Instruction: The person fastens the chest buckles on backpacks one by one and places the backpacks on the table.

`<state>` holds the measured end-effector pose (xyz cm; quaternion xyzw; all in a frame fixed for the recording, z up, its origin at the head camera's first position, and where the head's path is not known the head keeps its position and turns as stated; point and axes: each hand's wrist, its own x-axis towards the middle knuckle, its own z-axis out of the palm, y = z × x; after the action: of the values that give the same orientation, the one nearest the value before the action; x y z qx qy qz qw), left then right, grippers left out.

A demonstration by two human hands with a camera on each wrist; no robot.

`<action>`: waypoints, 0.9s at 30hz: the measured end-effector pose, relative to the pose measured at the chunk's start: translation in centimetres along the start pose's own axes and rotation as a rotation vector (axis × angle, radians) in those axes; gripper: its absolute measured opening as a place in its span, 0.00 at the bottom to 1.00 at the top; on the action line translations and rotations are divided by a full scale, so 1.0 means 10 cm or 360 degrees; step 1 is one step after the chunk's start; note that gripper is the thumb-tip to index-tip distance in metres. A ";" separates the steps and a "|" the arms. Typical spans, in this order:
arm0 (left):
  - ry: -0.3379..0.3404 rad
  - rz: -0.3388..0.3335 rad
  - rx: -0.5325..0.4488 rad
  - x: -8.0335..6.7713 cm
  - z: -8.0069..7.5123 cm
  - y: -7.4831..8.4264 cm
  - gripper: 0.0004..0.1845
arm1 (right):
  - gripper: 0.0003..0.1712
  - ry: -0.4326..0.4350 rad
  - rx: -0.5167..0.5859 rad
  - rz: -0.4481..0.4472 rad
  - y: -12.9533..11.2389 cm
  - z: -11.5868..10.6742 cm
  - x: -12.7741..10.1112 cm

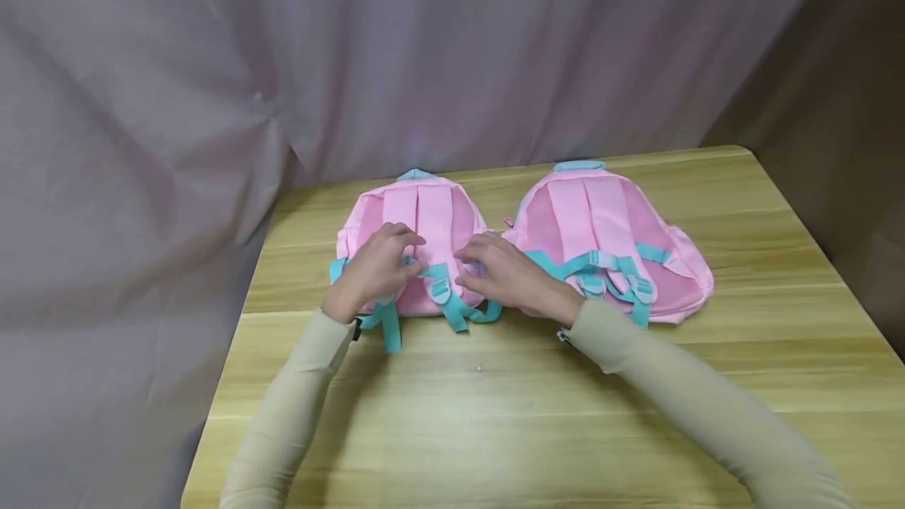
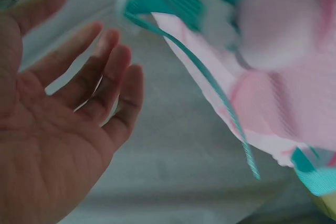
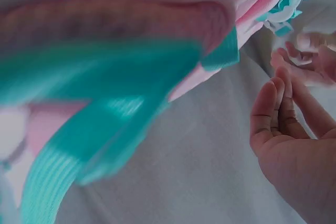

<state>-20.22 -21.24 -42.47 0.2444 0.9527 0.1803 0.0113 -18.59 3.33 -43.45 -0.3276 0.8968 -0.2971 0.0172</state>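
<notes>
Two pink backpacks lie side by side, their padded shoulder straps facing up. My left hand [image 1: 378, 265] hovers over the lower part of the left backpack [image 1: 436, 218], fingers loosely bent and holding nothing. Between the two bags is my right hand [image 1: 505, 273], near the left backpack's right edge and in front of part of the right backpack [image 1: 608, 210]. In the left wrist view the palm is bare, beside a teal strap [image 2: 210, 80]. The right wrist view shows relaxed fingers [image 3: 262, 111] with nothing in them, apart from the teal webbing [image 3: 63, 150].
Both bags rest near the back edge of a wood-grain table [image 1: 452, 430]. A grey curtain [image 1: 452, 53] hangs behind and to the left. Teal strap ends [image 1: 391, 328] trail from the left bag onto the table. A brown surface [image 1: 841, 148] stands at the right.
</notes>
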 end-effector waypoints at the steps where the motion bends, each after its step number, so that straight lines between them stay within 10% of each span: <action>1: -0.0033 -0.0013 0.0006 0.00 -0.01 -0.03 0.21 | 0.22 -0.0009 -0.0002 0.0016 -0.01 0.01 0.03; 10: -0.0180 -0.0072 -0.0078 -0.02 0.01 -0.16 0.17 | 0.21 -0.0144 -0.0033 0.0050 -0.08 0.16 0.25; 27: -0.0068 -0.0026 -0.0178 -0.08 -0.04 -0.33 0.09 | 0.10 -0.0265 -0.0072 0.0206 -0.22 0.50 0.67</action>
<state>-21.05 -24.44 -43.30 0.2395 0.9426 0.2279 0.0468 -21.42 -4.62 -45.31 -0.2929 0.9180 -0.2466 0.1035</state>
